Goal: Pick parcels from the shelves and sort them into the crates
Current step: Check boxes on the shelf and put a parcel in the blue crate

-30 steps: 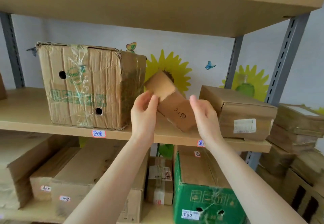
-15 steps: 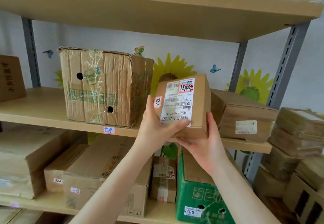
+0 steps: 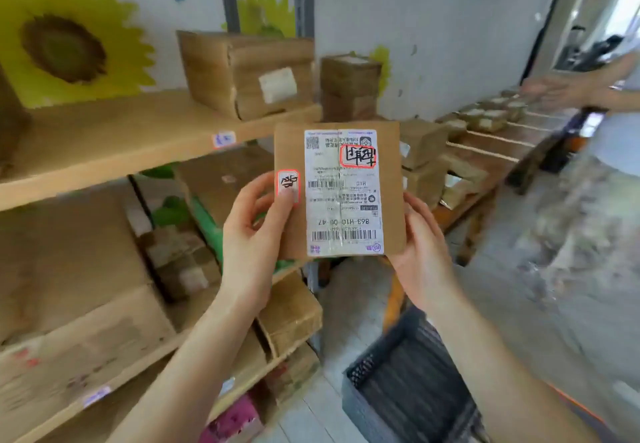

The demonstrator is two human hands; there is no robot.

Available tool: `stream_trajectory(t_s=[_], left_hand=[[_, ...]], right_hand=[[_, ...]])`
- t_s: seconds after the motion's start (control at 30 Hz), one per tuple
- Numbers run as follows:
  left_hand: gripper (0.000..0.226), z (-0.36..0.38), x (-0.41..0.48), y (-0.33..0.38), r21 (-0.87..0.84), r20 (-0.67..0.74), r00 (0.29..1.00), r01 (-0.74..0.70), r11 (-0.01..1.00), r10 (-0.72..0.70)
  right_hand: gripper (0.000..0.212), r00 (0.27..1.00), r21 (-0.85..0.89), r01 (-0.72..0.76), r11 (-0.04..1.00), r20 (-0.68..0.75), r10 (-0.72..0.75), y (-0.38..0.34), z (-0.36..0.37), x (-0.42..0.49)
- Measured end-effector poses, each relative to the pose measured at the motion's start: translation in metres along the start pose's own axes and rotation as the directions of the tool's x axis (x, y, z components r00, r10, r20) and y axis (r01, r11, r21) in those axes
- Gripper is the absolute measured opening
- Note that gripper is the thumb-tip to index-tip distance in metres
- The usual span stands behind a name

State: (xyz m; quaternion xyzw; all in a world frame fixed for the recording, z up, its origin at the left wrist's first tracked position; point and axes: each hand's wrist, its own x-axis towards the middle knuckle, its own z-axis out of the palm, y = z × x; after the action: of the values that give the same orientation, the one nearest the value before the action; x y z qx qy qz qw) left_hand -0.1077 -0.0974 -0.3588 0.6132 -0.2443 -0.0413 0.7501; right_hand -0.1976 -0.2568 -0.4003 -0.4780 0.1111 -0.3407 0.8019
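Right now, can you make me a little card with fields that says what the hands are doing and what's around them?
held: parcel, up in the air, label facing the camera
label: white, with barcodes
left hand: grips the parcel's left edge, thumb on a small sticker
right hand: grips the right edge
crate: dark, on the floor below the hands
shelf: at left, boxes on it
wall: sunflower picture
other: a second person's arm, blurred, far right
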Motion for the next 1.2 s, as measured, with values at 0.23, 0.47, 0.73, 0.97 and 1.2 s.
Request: stream_trajectory(t_s=[0.23, 0.47, 0.73, 0.97, 1.2], left_hand=[[0.024, 0.137, -0.125, -0.084, 0.035, 0.511, 0.786, 0.387, 0.922, -0.349], [0.026, 0.265, -0.278, -0.126, 0.201, 0.773, 0.417, 0.555, 0.807, -0.479], [0.021, 0.381, -0.401, -0.217, 0.473, 0.709, 0.212, 0.565, 0.676, -0.673], [0.028, 0.399, -0.425, -0.348, 0.701, 0.499, 0.238, 0.454, 0.550, -0.833], [0.029, 0.386, -0.443, -0.574, 0.899, 0.289, 0.272, 0.253, 0.358, -0.918]], right_hand=[[0.100, 0.808, -0.130, -0.104, 0.986, -0.589, 0.008, -0.028, -0.165, -0.167], [0.064, 0.532, -0.100, -0.146, 0.984, -0.847, -0.007, -0.066, -0.299, -0.319], [0.077, 0.290, 0.060, -0.305, 0.951, -0.945, 0.152, -0.048, -0.463, -0.387], [0.025, 0.245, 0.098, -0.642, 0.760, -0.913, 0.325, 0.049, -0.561, -0.362], [0.026, 0.079, 0.142, -0.830, 0.539, -0.927, 0.366, 0.244, -0.659, -0.313]])
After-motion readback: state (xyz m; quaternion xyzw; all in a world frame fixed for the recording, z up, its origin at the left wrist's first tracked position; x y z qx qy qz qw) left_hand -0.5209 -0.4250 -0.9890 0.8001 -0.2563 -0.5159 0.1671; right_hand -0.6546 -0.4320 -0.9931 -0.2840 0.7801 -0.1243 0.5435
